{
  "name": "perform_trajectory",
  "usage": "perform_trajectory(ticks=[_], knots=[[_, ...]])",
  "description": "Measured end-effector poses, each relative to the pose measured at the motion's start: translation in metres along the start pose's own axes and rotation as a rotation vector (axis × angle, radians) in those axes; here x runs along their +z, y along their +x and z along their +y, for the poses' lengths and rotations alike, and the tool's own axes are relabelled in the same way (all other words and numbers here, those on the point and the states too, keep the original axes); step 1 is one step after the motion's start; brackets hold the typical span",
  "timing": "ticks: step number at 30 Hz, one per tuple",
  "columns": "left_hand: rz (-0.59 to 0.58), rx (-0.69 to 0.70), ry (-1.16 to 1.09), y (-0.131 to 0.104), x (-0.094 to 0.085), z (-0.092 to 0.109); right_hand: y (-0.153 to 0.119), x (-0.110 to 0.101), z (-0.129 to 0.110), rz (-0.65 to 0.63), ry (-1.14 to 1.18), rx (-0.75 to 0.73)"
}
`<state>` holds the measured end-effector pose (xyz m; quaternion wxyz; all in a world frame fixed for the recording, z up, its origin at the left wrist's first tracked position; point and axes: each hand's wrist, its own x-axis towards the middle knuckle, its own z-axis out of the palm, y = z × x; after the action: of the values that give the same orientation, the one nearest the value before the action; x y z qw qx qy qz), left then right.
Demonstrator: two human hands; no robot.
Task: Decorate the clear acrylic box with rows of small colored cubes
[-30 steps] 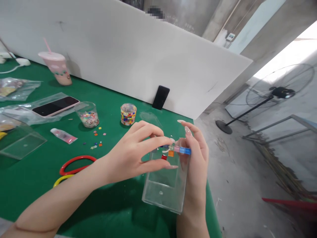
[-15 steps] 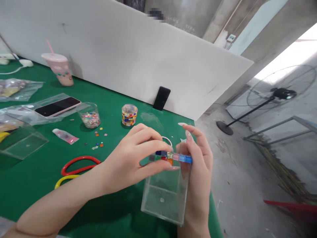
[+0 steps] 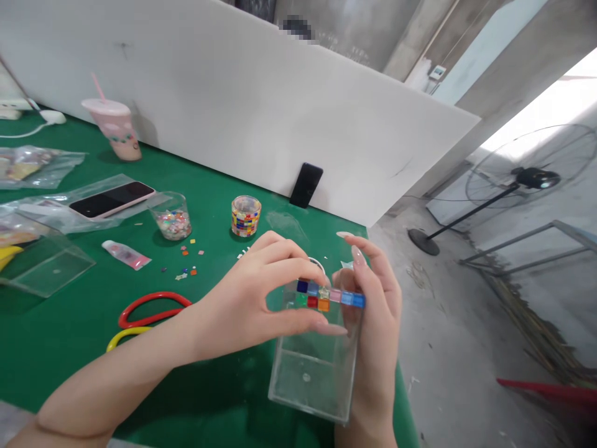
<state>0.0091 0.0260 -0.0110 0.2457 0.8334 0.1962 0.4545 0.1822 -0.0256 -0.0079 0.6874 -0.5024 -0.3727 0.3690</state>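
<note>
A clear plastic box [image 3: 312, 364] is held tilted above the green table by my right hand [image 3: 380, 323], which wraps its right side with the index finger raised. Along the box's upper part runs a row of small coloured tiles [image 3: 346, 297] in blues and pink, with a pale star piece [image 3: 323, 292] in it. Below that row sit a green, a red and an orange tile [image 3: 323, 305]. My left hand [image 3: 247, 289] hovers over these tiles, thumb and fingers spread apart with nothing between them. Part of the box's upper left is hidden behind my left hand.
Scissors [image 3: 153, 298] with red and yellow handles lie left of my forearm. Beyond are a glue tube [image 3: 125, 254], loose pieces, a cup of pieces [image 3: 173, 224], a tiled jar [image 3: 245, 218] and a phone [image 3: 112, 199]. Another phone [image 3: 306, 185] leans on the white partition [image 3: 233, 106].
The thumb and fingers of my left hand have parted, uncovering the green, red and orange tiles. My right hand keeps its hold on the box.
</note>
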Motion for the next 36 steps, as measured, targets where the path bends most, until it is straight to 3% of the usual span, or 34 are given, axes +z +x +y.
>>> perform_trajectory(ticks=[9,17,26,32,36], knots=[[-0.045,-0.168,-0.084,0.01,0.001,0.003,0.008,0.0,0.002,-0.04,0.003,0.011],[-0.01,-0.123,0.106,0.007,0.002,0.0,0.011,0.001,0.001,-0.073,-0.055,0.033],[-0.02,-0.168,0.076,0.009,-0.001,0.003,0.015,0.001,0.001,-0.127,-0.055,0.039],[0.002,-0.173,0.049,0.007,0.002,0.0,0.012,-0.002,0.005,-0.104,-0.05,0.081],[-0.044,-0.177,-0.014,0.007,-0.003,0.001,0.011,-0.001,0.003,-0.085,-0.05,0.095]])
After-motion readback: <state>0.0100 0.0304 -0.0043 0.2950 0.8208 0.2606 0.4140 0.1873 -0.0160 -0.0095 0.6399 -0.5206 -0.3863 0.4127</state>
